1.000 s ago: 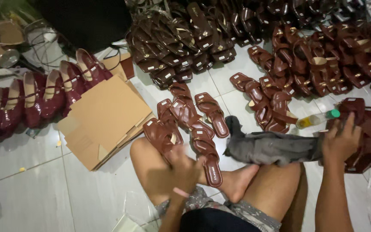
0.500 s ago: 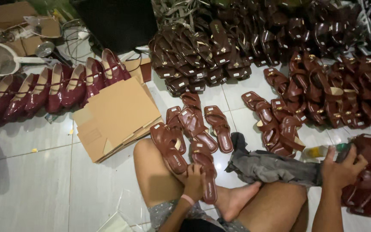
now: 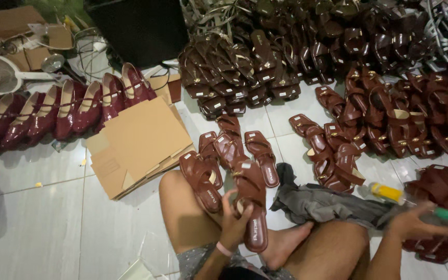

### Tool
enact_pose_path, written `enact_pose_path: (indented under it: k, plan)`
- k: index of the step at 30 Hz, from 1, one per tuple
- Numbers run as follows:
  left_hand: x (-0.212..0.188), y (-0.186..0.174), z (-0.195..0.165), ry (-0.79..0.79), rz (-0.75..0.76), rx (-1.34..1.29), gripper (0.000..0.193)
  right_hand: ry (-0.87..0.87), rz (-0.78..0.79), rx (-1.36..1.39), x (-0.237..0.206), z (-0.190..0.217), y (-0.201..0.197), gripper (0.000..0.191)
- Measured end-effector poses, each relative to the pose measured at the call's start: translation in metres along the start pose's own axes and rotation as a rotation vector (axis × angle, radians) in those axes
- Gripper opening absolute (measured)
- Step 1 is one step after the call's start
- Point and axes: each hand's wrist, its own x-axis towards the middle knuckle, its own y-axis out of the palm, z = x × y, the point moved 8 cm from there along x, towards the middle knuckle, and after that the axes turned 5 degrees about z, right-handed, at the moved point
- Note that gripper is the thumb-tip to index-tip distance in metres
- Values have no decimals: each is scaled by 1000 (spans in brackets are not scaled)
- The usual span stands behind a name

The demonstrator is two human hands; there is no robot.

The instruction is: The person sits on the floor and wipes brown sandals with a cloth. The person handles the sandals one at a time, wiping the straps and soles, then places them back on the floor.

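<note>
Left hand (image 3: 233, 222) gripping brown sandal (image 3: 251, 205), right hand (image 3: 413, 224) on bottle (image 3: 416, 204) — partly hidden

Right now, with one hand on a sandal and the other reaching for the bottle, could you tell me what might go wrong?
1. The right hand grasps the clear bottle lying on the grey cloth; a careless lift could leak onto the dark red sandals beside it.
2. The left hand has only a fingertip grip on the brown sandal; it might slip to the tiled floor.
</note>
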Motion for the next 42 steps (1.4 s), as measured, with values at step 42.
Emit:
enact_pose_path:
  k: [42]
  plan:
    - [-38, 54, -21, -344, 485, -303, 48, -366, 264, -198, -47, 21, -27, 37]
